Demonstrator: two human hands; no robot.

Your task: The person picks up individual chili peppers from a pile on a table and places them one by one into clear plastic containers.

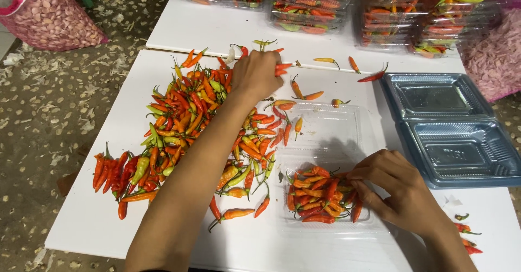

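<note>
A large heap of red, orange and green chili peppers (pixel 179 120) lies spread over the white table (pixel 97 218). My left hand (pixel 256 74) reaches to the far side of the heap and is closed around a few red chilies. A clear plastic clamshell box (pixel 325 136) lies open in front of me, its near half filled with chilies (pixel 317 196). My right hand (pixel 393 188) rests on the right edge of that pile, fingers touching the chilies.
An empty open clear box (pixel 450 128) sits at the right. Stacks of filled chili boxes (pixel 380 6) line the far edge. A few stray chilies (pixel 467 237) lie near the right corner. Mesh sacks (pixel 49 14) stand on the littered floor at left and right.
</note>
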